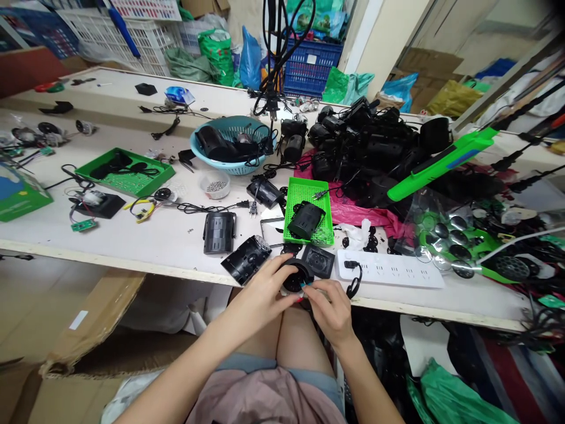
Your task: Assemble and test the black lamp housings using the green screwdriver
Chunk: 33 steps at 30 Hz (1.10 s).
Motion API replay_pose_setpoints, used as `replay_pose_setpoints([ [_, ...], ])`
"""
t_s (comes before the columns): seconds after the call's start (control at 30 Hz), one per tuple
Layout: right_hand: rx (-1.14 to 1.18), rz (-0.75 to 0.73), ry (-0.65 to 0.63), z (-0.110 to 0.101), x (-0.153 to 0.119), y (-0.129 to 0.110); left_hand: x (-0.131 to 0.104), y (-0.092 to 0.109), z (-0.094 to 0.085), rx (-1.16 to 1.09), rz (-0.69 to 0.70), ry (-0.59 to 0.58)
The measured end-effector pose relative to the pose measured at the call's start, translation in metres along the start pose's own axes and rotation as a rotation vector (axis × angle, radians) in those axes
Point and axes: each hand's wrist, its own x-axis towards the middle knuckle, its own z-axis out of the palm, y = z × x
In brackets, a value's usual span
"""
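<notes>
Just over the front edge of the table, my left hand [269,288] is closed around a black round plastic housing [292,282], its hollow side facing up. My right hand [332,306] is at the housing's right rim, thumb and fingers pinched together; what they hold, if anything, is too small to make out. Behind the housing lies a black square plastic part [318,261]. Left of my hands rests an opened black casing half [246,260], and beyond it stands a black slotted casing [219,232].
A green basket [327,197] holds another black casing. Right of my hands is a white power strip [392,270] with a plug in it. Further back are a blue colander [198,144], a cup of screws [216,185], a green tray [150,187] and piled black casings [375,138].
</notes>
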Motion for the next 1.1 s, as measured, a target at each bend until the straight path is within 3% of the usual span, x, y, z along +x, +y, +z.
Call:
replay_pose_setpoints([
  [0.17, -0.011, -0.022, 0.078, 0.003, 0.000, 0.000, -0.004, -0.012, 0.004, -0.108, 0.077, 0.000],
  [0.6, 0.013, -0.030, 0.059, 0.002, -0.006, 0.004, -0.010, -0.035, 0.012, -0.090, 0.287, 0.159],
  [1.1, 0.092, 0.002, 0.023, -0.001, -0.005, 0.004, -0.011, -0.048, 0.021, -0.318, 0.214, 0.177],
])
